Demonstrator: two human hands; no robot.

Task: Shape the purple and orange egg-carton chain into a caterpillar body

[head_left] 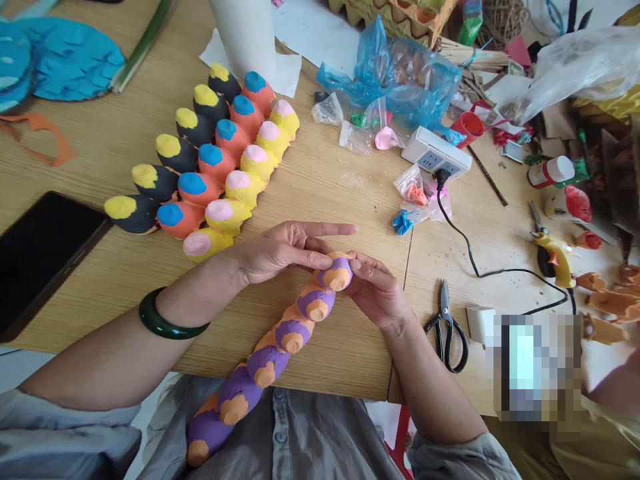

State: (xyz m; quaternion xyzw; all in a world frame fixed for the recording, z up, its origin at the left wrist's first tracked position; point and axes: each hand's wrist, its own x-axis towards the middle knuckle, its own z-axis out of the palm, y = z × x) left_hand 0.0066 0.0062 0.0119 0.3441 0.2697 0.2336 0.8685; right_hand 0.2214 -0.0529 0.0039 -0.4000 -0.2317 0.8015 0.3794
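A strip of egg-carton cups [269, 365], coated in purple and orange modelling clay, slants from my lap up over the table edge. My left hand [285, 252] grips its far end with the thumb on the last cup; its index finger points out straight. On the other side of that same cup, the thumb and fingers of my right hand [377, 283] pinch the edge. Just beyond my left hand lie three similar strips side by side: a black one with yellow tips [193, 133], an orange-red one with blue tips [216, 163] and a yellow one with pink tips [243, 187].
Black-handled scissors [445, 330] lie right of my right hand. A power strip [436, 155] trails a black cord toward a yellow glue gun [555, 257]. Clay bags and a blue plastic bag [395, 80] sit farther back. At left is a dark phone [47, 257]. Another person sits at right.
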